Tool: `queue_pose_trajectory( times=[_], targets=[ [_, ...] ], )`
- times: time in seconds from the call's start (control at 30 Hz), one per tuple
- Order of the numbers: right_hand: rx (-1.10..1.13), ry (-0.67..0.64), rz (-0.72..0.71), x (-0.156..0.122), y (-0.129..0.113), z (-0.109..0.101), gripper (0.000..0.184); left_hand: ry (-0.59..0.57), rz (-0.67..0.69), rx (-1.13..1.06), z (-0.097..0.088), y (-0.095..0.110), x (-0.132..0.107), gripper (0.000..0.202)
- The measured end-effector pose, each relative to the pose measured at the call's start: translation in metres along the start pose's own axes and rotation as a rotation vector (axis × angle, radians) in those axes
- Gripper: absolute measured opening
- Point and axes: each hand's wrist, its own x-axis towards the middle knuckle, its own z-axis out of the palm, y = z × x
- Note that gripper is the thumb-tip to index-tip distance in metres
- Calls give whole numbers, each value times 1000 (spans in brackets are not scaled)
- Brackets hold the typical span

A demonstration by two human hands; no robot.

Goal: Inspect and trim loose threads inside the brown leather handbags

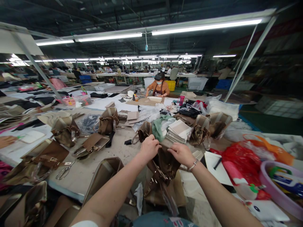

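Left hand [149,147], its thumb and fingers closed on the rim, pinches one side of the top of a dark brown, leather-like bag with shiny metal fittings [167,161]; the right hand [182,154], a thin bracelet [193,164] at its wrist, grips the same rim a short way along. The bag sits between the forearms, directly in front of the torso, its folds slack and creased beneath the fingers.

Much of its making looks done: the body has its shape, the fittings are on, and a crinkled strip of clear plastic [169,198] trails down the front. Whether the rim is finished I cannot tell (the fingers cover much of it).

Around it, other pieces seem about as far along. A boxy brown bag with a smooth front flap [52,154] leans open at the left, near silver metal scissors [64,171] on the grey, scuffed worktable [91,176]. Two stiff-sided brown bags with paler edges [217,122] stand at the right, soft and bunched in front. Flat, square-cornered beige boards [179,130] lie stacked just beyond the right hand, beside a rumpled green sheet [159,127], and glossy red plastic [246,156] crumples against a round lilac basin [265,180].
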Motion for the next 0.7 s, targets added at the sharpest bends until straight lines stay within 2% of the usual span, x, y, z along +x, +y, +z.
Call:
queue_pose_trajectory(
  times=[0.13, 0.47, 0.7],
  targets=[
    [30, 14, 13, -3, -1, 3, 33, 6, -21, -13, 2, 2, 3, 19],
    [14, 29, 17, -6, 0, 7, 37, -101, -77, -4, 2, 7, 5, 22],
    [-25, -128, 30, 0, -4, -10, 42, -59, -45, -17, 5, 6, 4, 21]
  ],
)
